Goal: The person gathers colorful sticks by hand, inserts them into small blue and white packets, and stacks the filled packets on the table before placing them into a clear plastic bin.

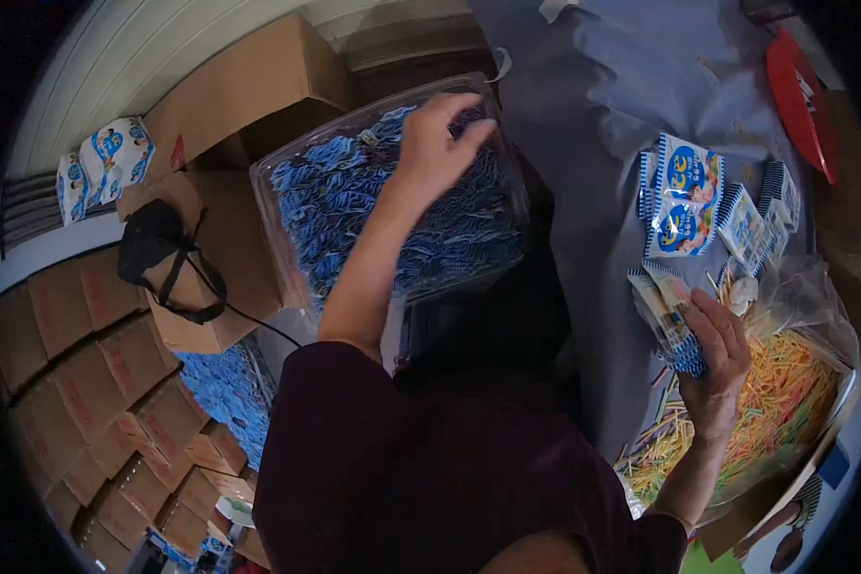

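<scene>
My left hand (pixel 442 143) is over the far right part of a clear plastic bin (pixel 263 206) filled with small blue packets (pixel 354 215). Its fingers are spread, and I see nothing held in them. On the right, my right hand (pixel 717 354) is closed around a few snack packets (pixel 667 316) with blue-striped ends, held at the edge of a heap of thin coloured sticks (pixel 784 383). Just beyond that hand, larger white and blue packs (pixel 684 196) lie on the grey cloth (pixel 593 191), with several smaller striped packets (pixel 746 230) beside them.
Cardboard boxes (pixel 96 354) are stacked at lower left. An open carton (pixel 239 86) stands behind the bin, with a black strapped item (pixel 158 244) nearby. Another container of blue packets (pixel 225 392) sits below. A red plastic object (pixel 802 105) is at upper right; clear film (pixel 813 297) borders the sticks.
</scene>
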`<state>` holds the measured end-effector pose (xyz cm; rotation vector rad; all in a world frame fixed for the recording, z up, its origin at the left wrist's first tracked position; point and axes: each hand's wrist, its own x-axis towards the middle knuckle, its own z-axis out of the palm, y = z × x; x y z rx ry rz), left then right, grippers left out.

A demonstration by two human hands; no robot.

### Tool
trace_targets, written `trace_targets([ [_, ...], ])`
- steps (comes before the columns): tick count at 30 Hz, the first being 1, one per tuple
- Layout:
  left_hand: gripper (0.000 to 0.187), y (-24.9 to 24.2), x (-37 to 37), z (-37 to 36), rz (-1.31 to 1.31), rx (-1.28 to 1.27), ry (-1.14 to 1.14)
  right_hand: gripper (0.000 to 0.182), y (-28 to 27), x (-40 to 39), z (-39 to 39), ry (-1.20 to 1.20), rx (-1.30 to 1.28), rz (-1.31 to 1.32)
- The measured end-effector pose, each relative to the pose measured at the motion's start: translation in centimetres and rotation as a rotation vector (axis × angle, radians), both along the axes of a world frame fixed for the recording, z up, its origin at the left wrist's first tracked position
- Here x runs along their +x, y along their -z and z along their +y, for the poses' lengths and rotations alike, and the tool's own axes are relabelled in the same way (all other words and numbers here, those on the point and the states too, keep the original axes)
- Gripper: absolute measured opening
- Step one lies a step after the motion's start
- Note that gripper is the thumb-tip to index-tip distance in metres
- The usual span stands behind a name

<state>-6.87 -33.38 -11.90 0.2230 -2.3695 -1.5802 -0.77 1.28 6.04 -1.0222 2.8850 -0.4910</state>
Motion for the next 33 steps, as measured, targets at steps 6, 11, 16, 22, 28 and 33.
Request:
trace_targets([
  [6, 0.044, 11.7, -3.6, -5.0, -0.290, -0.642, 0.098, 0.057, 0.2, 0.3, 0.1, 0.007, 0.063, 0.029],
  [11, 0.061, 12.4, -4.7, -3.6, -0.531, -0.725, 0.137, 0.057, 0.3, 0.5, -0.2, 0.063, 0.048, 0.020],
  [16, 0.068, 11.5, -5.0, -3.0, -0.663, -0.747, 0.213, 0.062, 0.1, 0.1, -0.4, 0.064, 0.007, -0.031],
  [22, 0.058, 12.0, -2.4, -1.5, -0.466, -0.834, 0.214, 0.051, -0.7, 0.1, -1.0, 0.084, 0.075, -0.057],
  [28, 0.058, 12.0, -4.6, -2.4, -0.336, -1.147, 0.505, 0.064, 0.4, 0.0, -0.6, 0.079, 0.065, 0.020],
  [33, 0.081, 14.2, -7.7, -4.4, -0.606, -0.617, 0.388, 0.059, 0.2, -0.1, -0.5, 0.080, 0.097, -0.041],
])
